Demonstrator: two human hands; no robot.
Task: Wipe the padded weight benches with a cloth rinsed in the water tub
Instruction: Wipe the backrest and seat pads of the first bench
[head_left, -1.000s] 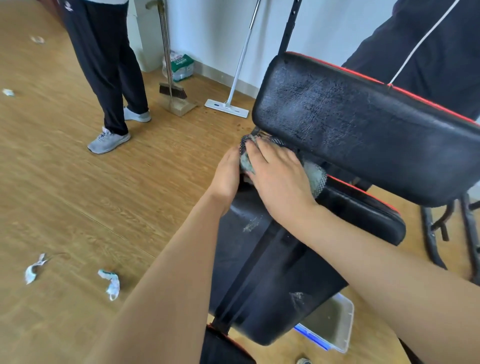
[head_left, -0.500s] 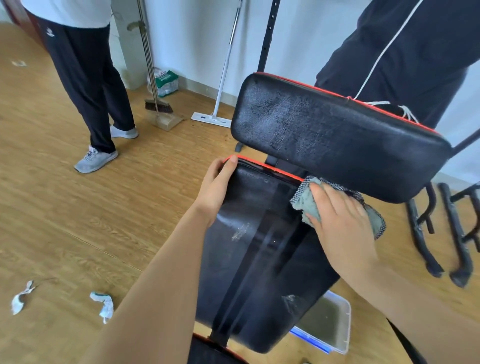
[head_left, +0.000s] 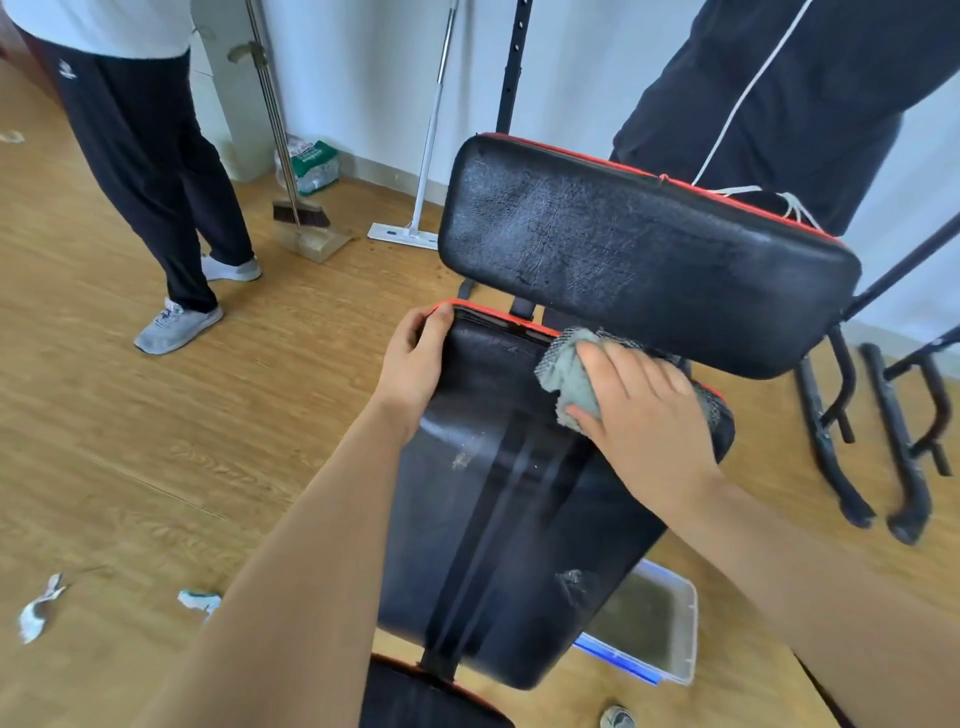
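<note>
The right hand (head_left: 644, 415) lies flat on the grey cloth (head_left: 569, 374) and presses it onto the top of the black bench pad (head_left: 498, 519), just under the upper pad (head_left: 623, 249). The left hand (head_left: 415, 358) grips the bench pad's top corner, fingers curled round it. To wipe well, I think it helps to push down, go in long rows and reach the dusty spots lower down. The water tub (head_left: 670, 623) sits on the floor under the pad

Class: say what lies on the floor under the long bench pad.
A clear water tub with a blue edge shows beyond the long bench pad at lower right; the pad covers the tub's other end.
</note>
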